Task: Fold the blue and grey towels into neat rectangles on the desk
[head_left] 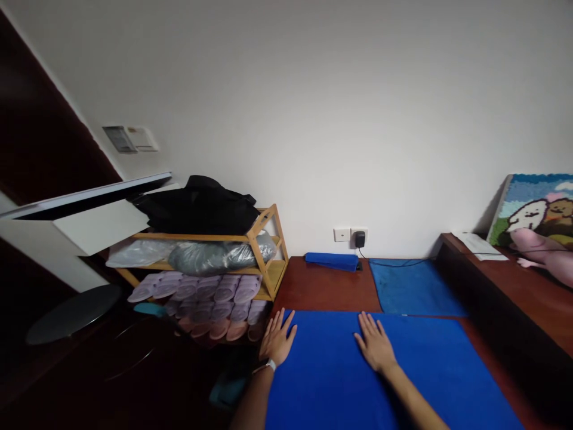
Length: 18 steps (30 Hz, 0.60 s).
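A large blue cloth [322,370] lies spread over the reddish-brown table [329,292]. My left hand [276,341], with a watch [268,363] on its wrist, rests at the cloth's left edge near the far corner, fingers outstretched. My right hand [375,345] lies flat on the cloth close to its far edge, fingers slightly spread. Neither hand holds anything. Beyond the far edge are a folded blue cloth [332,261] against the wall and a lighter blue cloth [414,286] lying flat on the right.
A wooden rack [268,257] at left carries a black bag [203,206], plastic-wrapped items and several slippers [224,289]. A black plug [359,239] sits in the wall socket, its cord running right. On a raised ledge are a pink toy [544,257], papers [480,245] and a colourful picture [532,209].
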### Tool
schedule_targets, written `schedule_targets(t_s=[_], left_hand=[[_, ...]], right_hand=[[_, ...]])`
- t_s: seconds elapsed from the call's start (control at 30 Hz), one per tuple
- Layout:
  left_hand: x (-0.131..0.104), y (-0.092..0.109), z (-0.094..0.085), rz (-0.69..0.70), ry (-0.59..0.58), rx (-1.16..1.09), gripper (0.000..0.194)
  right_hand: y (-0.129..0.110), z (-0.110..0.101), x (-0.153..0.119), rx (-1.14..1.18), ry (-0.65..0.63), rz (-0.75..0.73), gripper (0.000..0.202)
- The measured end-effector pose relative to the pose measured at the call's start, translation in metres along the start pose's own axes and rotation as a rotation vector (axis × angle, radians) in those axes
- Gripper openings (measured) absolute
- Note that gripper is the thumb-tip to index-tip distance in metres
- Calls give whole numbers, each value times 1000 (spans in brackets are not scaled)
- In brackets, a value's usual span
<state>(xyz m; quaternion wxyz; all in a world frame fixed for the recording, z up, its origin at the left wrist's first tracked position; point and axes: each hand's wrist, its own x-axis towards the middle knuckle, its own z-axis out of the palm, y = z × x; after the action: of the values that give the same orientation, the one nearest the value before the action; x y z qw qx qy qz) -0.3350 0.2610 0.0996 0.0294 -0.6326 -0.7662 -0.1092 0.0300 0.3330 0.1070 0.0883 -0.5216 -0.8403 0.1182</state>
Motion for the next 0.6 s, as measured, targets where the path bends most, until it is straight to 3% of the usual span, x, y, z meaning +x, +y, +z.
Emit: schedule_targets(t_s=[0.17,0.27,0.37,0.6], left_hand=[[2,-2,2,8,11,-1,57],[4,-4,5,16,17,-1,57],[6,-6,6,10,11,8,57],[4,0,-2,-3,-10,28,57]], right_hand=[[174,-22,-49,-146,24,326,76],[247,-33,-75,-181,31,439,73],[270,-38,-84,-181,21,461,74],[255,-69,-65,-228,-63,550,75]])
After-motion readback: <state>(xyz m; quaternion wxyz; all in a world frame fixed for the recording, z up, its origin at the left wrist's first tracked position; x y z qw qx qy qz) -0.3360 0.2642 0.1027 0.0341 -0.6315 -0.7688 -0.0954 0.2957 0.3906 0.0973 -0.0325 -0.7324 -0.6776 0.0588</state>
